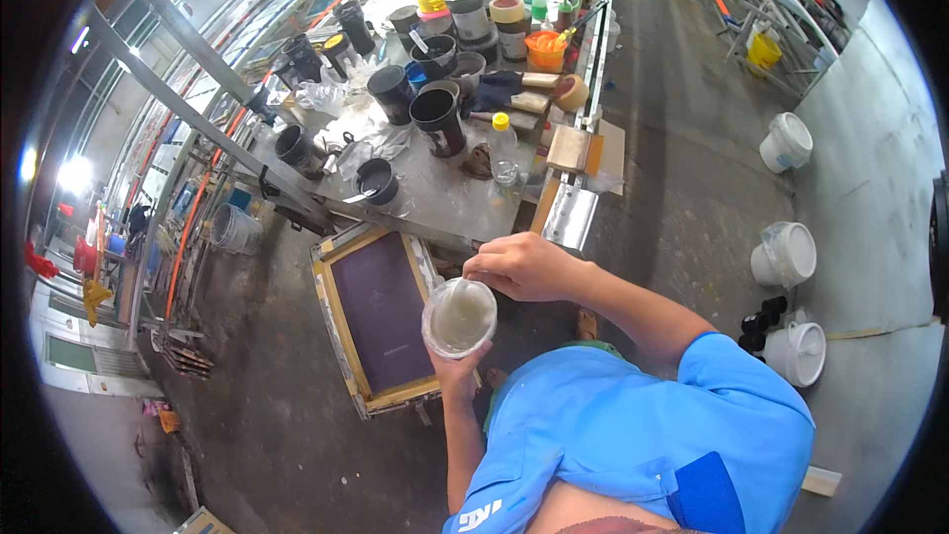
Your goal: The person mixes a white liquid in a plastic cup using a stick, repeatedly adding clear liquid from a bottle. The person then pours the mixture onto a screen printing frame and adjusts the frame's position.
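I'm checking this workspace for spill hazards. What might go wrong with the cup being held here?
1. The left hand holds the clear cup from below, in the air over the floor, while the right hand works a stick in it; a slip may spill the pale contents.
2. The framed screen lies just beside the cup, so drips might land on its mesh.
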The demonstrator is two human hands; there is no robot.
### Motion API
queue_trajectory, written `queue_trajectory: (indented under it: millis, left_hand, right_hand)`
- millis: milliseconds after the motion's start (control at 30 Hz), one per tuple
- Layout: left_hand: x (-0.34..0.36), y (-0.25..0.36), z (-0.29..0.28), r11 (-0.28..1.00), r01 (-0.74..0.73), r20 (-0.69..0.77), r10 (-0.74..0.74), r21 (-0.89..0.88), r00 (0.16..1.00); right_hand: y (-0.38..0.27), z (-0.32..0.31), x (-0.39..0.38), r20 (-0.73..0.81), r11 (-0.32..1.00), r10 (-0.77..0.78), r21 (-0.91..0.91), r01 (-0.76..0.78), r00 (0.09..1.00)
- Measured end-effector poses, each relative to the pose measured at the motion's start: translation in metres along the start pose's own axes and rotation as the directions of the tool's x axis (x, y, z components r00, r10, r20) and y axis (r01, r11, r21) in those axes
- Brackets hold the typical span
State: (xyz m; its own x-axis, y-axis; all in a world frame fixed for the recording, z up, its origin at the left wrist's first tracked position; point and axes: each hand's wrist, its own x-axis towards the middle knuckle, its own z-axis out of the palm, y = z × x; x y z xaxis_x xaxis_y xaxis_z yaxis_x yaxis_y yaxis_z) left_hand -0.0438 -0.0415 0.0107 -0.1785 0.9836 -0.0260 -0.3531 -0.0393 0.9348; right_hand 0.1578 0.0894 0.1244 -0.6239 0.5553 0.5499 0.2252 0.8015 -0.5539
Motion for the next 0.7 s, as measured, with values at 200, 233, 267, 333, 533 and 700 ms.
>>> queue_trajectory:
  millis: [200, 233, 267, 333, 533, 700]
  left_hand:
    - [0.003, 0.004, 0.007, 0.999, 0.015, -0.025, -0.016, -0.051, 1.0]
    - [0.001, 0.005, 0.007, 0.998, 0.028, -0.024, -0.029, -0.048, 0.999]
    - [-0.001, 0.003, 0.006, 1.0, 0.026, -0.043, -0.027, -0.017, 0.999]
    - [-0.003, 0.004, 0.009, 1.0, 0.021, -0.029, -0.021, -0.002, 0.999]
    - [0.001, 0.014, 0.018, 0.999, -0.03, -0.064, 0.027, -0.045, 0.998]
    - [-0.001, 0.006, 0.013, 0.999, 0.024, -0.052, -0.026, -0.041, 0.998]
  right_hand:
    - [-0.014, 0.008, -0.01, 0.171, 0.979, 0.063, 0.18, -0.094, 0.983]
    - [-0.018, 0.015, -0.011, 0.155, 0.97, 0.063, 0.222, -0.097, 0.986]
    - [-0.017, 0.017, -0.01, 0.131, 0.976, 0.05, 0.205, -0.077, 0.99]
    - [-0.012, 0.015, -0.005, 0.081, 0.985, 0.022, 0.169, -0.036, 0.996]
    - [0.0, -0.001, 0.001, 0.097, 0.995, 0.05, 0.083, -0.058, 0.994]
    - [-0.013, 0.013, -0.007, 0.239, 0.983, 0.024, 0.173, -0.067, 0.971]
